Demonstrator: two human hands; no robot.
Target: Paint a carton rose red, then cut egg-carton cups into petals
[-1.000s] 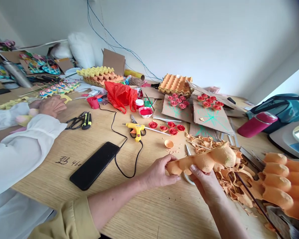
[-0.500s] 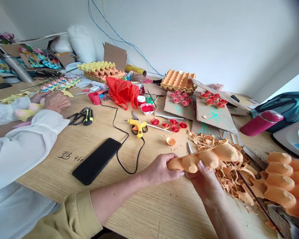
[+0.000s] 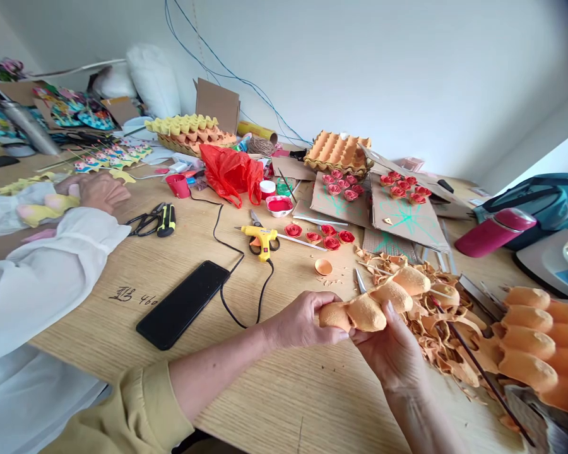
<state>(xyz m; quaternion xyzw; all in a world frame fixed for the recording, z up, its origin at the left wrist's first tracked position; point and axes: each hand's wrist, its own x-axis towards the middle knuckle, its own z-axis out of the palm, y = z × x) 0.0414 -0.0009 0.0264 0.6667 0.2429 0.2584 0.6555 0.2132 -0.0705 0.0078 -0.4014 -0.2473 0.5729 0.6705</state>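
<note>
Both hands hold a strip of orange egg carton (image 3: 366, 312) with several rounded cups, bottoms up, above the table. My left hand (image 3: 300, 320) pinches its left end, thumb and fingers closed on it. Near the strip's middle, my right hand (image 3: 397, 350) grips from below and the right, thumb pressed on a cup. Just behind lies a pair of scissors with its blade (image 3: 360, 281) showing; the rest is hidden. A single cut cup (image 3: 323, 267) rests on the table. Right of the strip spreads a heap of orange carton scraps (image 3: 447, 343).
A yellow glue gun (image 3: 262, 239) with a black cord lies beyond a black phone (image 3: 182, 304). Red paper roses (image 3: 330, 243) sit near a dish of red paint (image 3: 279, 205). Orange egg trays (image 3: 530, 340) stand at right. A co-worker's hands (image 3: 99, 191) are at left.
The carton strip has turned in my hands, so its cup bottoms face me more and its far end sits further left. Both hands keep hold of it.
</note>
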